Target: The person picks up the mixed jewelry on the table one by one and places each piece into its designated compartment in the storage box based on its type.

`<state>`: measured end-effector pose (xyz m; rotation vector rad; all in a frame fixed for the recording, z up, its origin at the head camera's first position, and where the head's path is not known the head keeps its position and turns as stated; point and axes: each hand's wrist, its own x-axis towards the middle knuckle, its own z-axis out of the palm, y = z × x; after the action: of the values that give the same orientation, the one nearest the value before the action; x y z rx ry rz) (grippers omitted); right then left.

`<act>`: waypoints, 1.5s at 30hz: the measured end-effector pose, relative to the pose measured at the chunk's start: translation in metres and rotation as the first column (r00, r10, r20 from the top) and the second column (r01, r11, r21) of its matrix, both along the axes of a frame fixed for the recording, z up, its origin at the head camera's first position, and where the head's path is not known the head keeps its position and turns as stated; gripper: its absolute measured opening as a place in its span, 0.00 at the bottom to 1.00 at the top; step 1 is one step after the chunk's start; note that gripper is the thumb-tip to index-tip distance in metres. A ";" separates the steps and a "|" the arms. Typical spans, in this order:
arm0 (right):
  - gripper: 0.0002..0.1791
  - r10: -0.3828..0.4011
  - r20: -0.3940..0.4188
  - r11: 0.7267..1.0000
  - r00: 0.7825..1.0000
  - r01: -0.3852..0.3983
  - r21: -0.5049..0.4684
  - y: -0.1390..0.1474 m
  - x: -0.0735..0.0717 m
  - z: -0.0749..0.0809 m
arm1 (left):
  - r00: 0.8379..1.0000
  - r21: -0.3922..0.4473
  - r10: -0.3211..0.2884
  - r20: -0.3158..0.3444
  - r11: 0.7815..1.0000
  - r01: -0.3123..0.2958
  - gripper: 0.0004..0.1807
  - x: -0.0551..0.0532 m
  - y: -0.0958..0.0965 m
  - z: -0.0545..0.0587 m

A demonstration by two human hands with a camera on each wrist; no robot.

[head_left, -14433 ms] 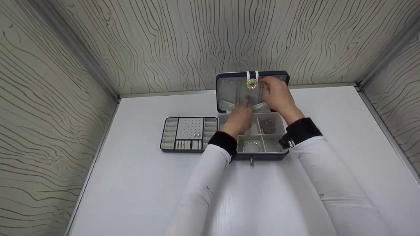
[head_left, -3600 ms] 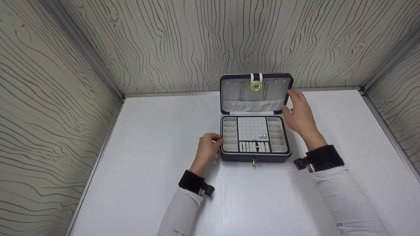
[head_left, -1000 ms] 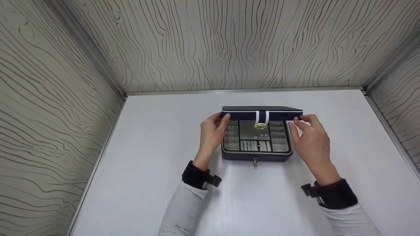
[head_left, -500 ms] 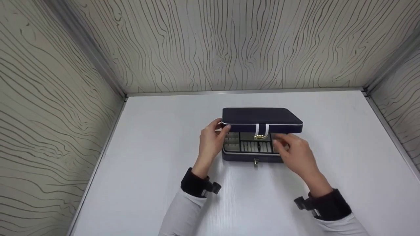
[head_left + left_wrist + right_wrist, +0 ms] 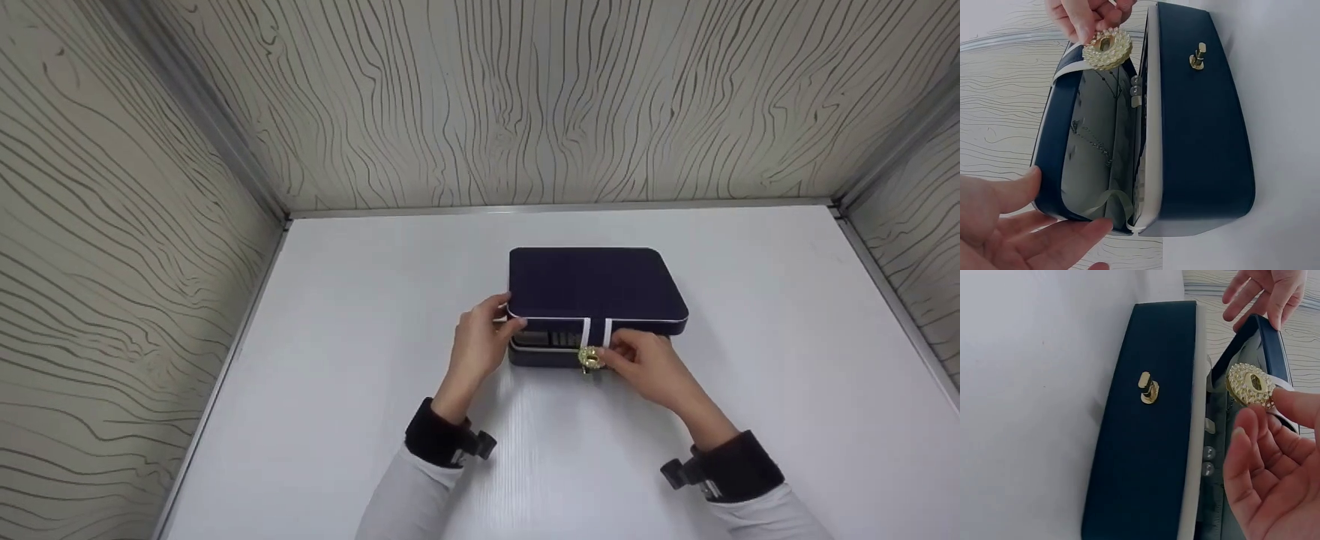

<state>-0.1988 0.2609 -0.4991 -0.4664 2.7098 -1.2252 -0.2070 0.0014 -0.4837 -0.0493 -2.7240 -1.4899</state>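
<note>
A navy jewelry box [image 5: 544,358] with white piping has its lid [image 5: 596,281] partly lowered, a gap showing along the front. At the lid's left front corner, my left hand [image 5: 478,341] holds the edge between thumb and fingers. My right hand [image 5: 656,367] pinches the gold, beaded clasp [image 5: 589,358] on the lid's strap. A gold turn-lock post [image 5: 1149,388] sticks out of the box front, apart from the clasp in the wrist views. Through the gap, necklaces [image 5: 1095,143] hang inside the lid and pearl earrings [image 5: 1208,453] sit in the tray.
The box stands on a white table [image 5: 360,315], toward its back. Wood-grain patterned panels [image 5: 480,105] rise behind and on both sides. A metal rail [image 5: 420,213] runs along the back edge.
The lid, upright 3.6 s ago, has swung down and forward with my left hand at its corner. My right hand has left the lid's right side and taken hold of the clasp.
</note>
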 end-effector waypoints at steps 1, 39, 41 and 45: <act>0.08 0.013 0.014 1.000 1.000 -0.013 -0.001 0.000 0.001 -0.001 | 1.000 -0.004 0.001 0.008 1.000 -0.001 0.26 0.001 0.000 -0.001; 0.10 0.077 0.027 0.957 0.997 -0.082 0.279 -0.007 -0.003 -0.027 | 0.996 -0.226 -0.081 0.036 0.970 0.087 0.21 -0.004 0.004 -0.014; 0.09 0.068 0.010 0.954 0.998 -0.068 0.291 -0.008 -0.003 -0.027 | 0.996 -0.222 -0.080 0.039 0.971 0.087 0.19 -0.004 0.004 -0.014; 0.09 0.060 -0.034 0.943 0.998 -0.045 0.330 -0.010 -0.002 -0.027 | 0.996 -0.213 -0.081 0.045 0.973 0.089 0.15 -0.003 0.005 -0.015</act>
<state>-0.2012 0.2508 -0.5258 -0.5199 2.8389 -0.7320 -0.2102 0.0061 -0.4986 -0.1490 -2.9354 -1.2175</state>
